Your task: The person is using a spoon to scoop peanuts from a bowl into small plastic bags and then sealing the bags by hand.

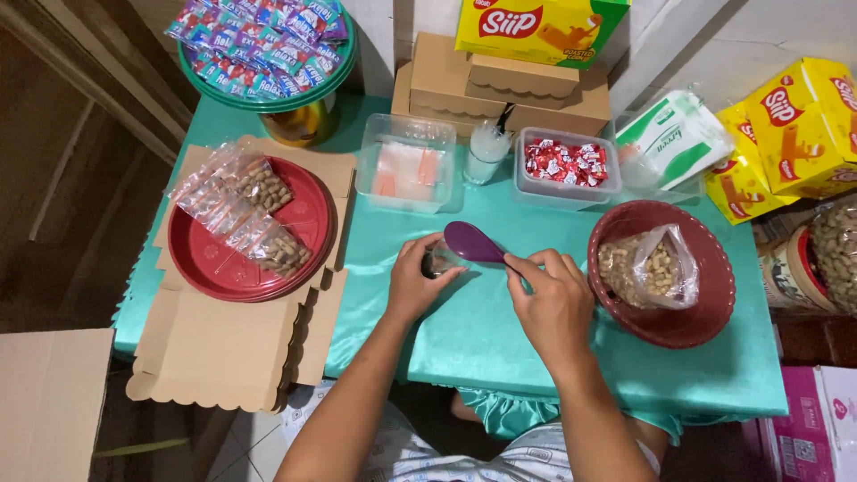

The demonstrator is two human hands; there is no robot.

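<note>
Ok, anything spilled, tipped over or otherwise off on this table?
Nothing stands out. The left hand holds a small clear packet, the right hand a purple scoop over it. The peanuts stay in their bag inside the maroon bowl; none lie loose on the teal cloth.

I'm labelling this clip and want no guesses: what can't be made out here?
- Head view: the small bag in the left hand, mostly covered by fingers and the purple spoon.
- The right hand hides the spoon's handle.
- The peanut jar is cut off by the right edge.
</note>
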